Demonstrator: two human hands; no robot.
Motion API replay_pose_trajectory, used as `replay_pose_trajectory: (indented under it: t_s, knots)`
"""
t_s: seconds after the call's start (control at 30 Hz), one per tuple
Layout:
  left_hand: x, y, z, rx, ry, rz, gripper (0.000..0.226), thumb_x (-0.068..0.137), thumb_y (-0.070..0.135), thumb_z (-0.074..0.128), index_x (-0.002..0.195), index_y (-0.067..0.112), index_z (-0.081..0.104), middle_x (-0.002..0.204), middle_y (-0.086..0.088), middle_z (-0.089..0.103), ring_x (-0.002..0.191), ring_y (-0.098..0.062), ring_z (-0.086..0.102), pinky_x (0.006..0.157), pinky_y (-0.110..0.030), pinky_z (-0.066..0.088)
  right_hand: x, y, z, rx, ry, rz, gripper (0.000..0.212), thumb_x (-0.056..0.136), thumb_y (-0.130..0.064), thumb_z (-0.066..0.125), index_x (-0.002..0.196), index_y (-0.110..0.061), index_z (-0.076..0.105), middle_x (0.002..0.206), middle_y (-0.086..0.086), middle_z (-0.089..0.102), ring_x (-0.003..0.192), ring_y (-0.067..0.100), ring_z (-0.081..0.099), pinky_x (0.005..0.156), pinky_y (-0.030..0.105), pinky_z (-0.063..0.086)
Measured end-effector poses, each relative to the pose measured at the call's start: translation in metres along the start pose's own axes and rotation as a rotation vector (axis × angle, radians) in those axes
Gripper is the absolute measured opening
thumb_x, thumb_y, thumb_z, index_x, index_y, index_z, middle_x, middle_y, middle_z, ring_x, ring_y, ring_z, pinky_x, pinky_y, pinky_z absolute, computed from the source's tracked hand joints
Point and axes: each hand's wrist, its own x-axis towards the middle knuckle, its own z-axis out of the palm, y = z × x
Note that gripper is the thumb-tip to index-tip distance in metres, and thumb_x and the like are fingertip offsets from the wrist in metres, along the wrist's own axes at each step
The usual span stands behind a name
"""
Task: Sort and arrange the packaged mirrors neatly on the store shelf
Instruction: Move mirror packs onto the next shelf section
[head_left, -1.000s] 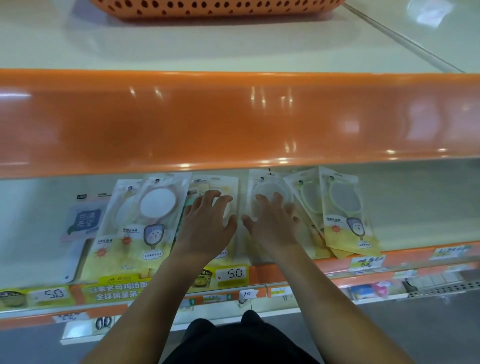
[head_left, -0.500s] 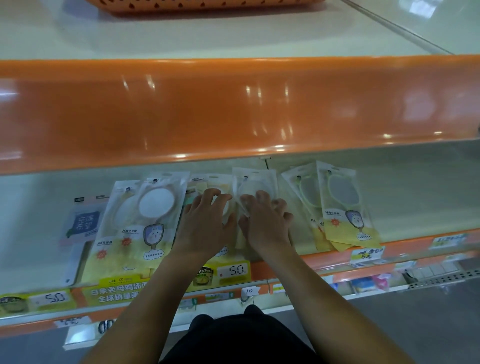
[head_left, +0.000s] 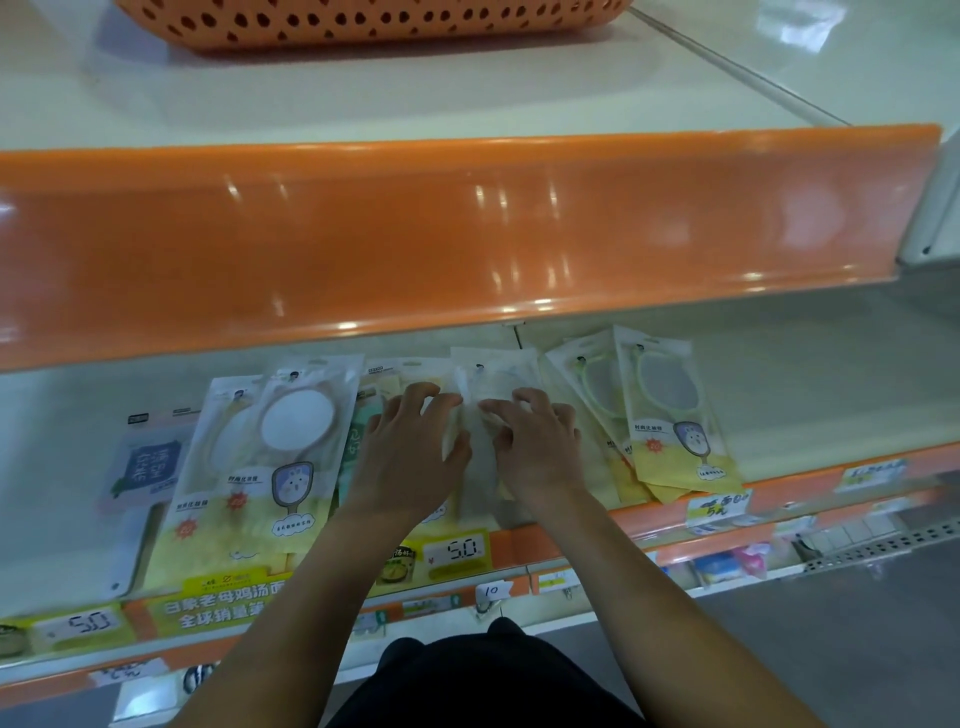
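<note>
Price tag (head_left: 457, 552) on shelf edge (head_left: 519, 543): "5.0". Second price tag (head_left: 85, 623) far left on same edge: "5.0". Small white tag (head_left: 492, 591) below edge: handwritten "10". Yellow-green strip (head_left: 218, 605) on edge: white Chinese print, "日象老母鸡汤面" legible, second line partly hidden. Yellow label (head_left: 719, 506) right: handwriting, unreadable. Mirror packs (head_left: 291, 457): small Chinese print, too blurred.

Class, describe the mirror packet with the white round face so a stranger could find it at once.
Start at the lower shelf under the orange ledge. Left of the hands, packets overlap; the white-faced mirror packet lies topmost. Only its mirror shows a bright white disc.
</note>
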Motion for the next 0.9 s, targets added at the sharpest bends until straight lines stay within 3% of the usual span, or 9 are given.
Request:
replay_pose_trajectory:
  t_s: [0.27, 0.9]
  knots:
    - [0.004, 0.012, 0.007, -0.002, -0.001, 0.043, 0.041, 0.089, 0.037, 0.055, 0.128, 0.022, 0.052, 0.132, -0.003, 0.048, 0.121, -0.027, 0.049, 0.098, -0.043, 0.039, 0.0, 0.014, -0.036, 0.089, 0.122, 0.002, 0.046, 0.093, -0.017, 0.046, 0.129, -0.045, 0.055, 0.143, -0.009, 0.039, 0.124, 0.03, 0.034, 0.102, 0.044, 0.039]
    - [0.014, 0.054, 0.029, -0.003, -0.065, 0.064, 0.042, 0.091, 0.042, 0.048, 0.131, 0.029, 0.047, 0.138, 0.004, 0.041, 0.126, -0.021, 0.042, 0.099, -0.039, 0.035, -0.003, 0.068, -0.063, -0.015, 0.111, 0.084, 0.046, 0.092, -0.02, 0.045, 0.129, -0.046, 0.055, 0.145, -0.006, 0.037, 0.127, 0.031, 0.034, 0.101, 0.045, 0.036]
